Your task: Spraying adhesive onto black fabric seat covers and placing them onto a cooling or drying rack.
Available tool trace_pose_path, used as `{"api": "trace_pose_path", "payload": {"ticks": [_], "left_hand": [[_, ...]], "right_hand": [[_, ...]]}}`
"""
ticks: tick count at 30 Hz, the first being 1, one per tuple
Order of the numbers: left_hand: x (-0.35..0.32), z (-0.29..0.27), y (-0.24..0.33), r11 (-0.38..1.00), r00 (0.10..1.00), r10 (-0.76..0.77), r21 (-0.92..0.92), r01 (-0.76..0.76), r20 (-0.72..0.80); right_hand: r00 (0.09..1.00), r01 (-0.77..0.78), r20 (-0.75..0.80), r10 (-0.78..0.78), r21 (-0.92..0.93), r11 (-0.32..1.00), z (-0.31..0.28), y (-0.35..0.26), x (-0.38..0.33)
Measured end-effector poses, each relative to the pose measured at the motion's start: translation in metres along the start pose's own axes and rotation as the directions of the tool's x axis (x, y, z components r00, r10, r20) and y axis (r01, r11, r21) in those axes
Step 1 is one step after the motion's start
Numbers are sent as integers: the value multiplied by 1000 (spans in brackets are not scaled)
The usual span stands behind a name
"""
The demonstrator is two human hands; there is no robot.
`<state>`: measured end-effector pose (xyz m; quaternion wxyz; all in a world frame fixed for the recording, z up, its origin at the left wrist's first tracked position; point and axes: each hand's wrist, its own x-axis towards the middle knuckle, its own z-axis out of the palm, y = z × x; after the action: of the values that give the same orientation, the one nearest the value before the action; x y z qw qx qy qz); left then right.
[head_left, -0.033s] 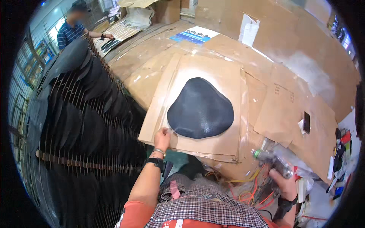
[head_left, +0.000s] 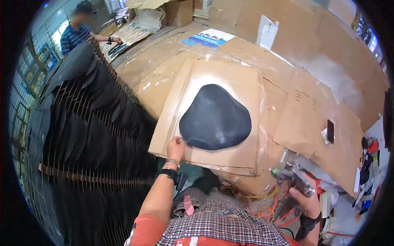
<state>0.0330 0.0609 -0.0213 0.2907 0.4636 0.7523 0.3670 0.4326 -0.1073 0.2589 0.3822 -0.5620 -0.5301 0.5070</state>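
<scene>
A dark, rounded three-lobed pad (head_left: 215, 119) with a smooth sheen lies on a cardboard sheet (head_left: 164, 141) in front of me. At its lower left edge is my left hand (head_left: 175, 148), the fingers pinched together; what they hold, if anything, is too small to make out. My right hand (head_left: 304, 199), low on the right and away from the pad, is wrapped round a clear plastic bottle (head_left: 303, 183) with a green cap. The cap end points left toward the cardboard. Part of the bottle is blurred and hidden by the hand.
On my left stands a wire rack (head_left: 82, 174) hung with many dark sheets. A phone (head_left: 330, 131) lies on cardboard at right. Orange hoses (head_left: 269, 211) hang below the table edge. Cardboard walls (head_left: 328, 49) rise behind. A person (head_left: 76, 37) works at the far left.
The bottle in my right hand has tilted and shifted slightly. My left hand and the dark pad stay essentially where they were.
</scene>
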Motion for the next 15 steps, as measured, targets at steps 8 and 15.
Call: {"api": "trace_pose_path", "payload": {"ticks": [8, 15], "left_hand": [[10, 32, 27, 946, 998, 16, 325, 4, -59], [11, 29, 41, 963, 996, 12, 271, 12, -88]], "right_hand": [[976, -53, -196, 93, 200, 978, -22, 24, -39], [900, -34, -417, 130, 231, 972, -5, 20, -33]]}}
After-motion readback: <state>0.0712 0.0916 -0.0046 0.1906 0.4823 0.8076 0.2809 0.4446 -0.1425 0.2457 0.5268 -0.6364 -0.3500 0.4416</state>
